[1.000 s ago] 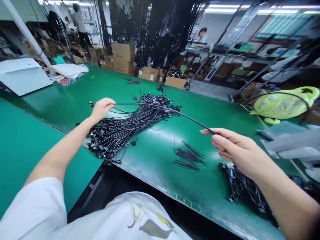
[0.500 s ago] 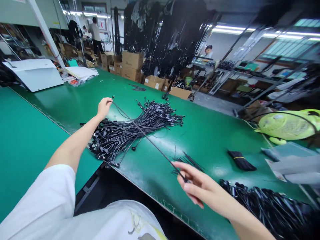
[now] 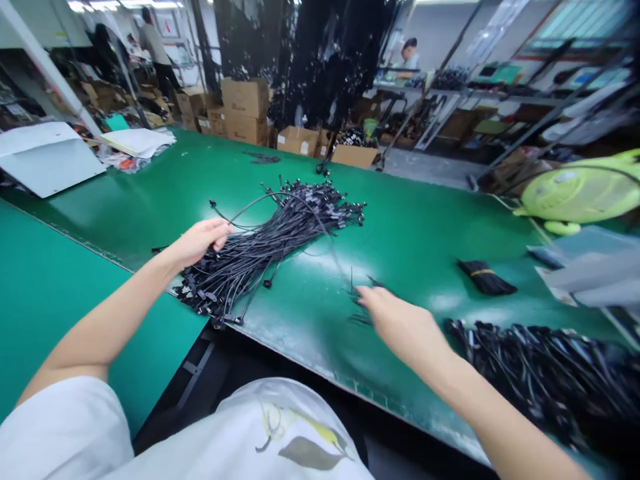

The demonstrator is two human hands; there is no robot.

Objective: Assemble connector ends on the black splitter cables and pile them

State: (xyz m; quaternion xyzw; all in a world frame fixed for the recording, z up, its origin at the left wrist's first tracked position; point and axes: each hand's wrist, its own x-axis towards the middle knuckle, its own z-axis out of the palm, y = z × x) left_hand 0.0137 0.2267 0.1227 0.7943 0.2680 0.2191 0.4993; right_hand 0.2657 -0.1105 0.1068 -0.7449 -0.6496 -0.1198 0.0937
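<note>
A big pile of thin black cables (image 3: 270, 247) lies on the green table (image 3: 400, 233). My left hand (image 3: 200, 241) hovers over the pile's near end, fingers closed on one black cable (image 3: 300, 200) that arches up and over toward my right hand (image 3: 395, 320). That hand's fingers are pinched on the cable's other end, directly over a small scatter of black ties (image 3: 363, 300).
A bound black bundle (image 3: 485, 277) and a heap of black cables (image 3: 545, 373) lie at the right. A lime-green fan (image 3: 580, 193) sits at the far right edge. White sheets (image 3: 47, 157), cardboard boxes (image 3: 245, 110) and other people stand at the back.
The stretched cable has gone slack into an arch. My left hand dropped toward the pile; my right hand moved forward down onto the black ties.
</note>
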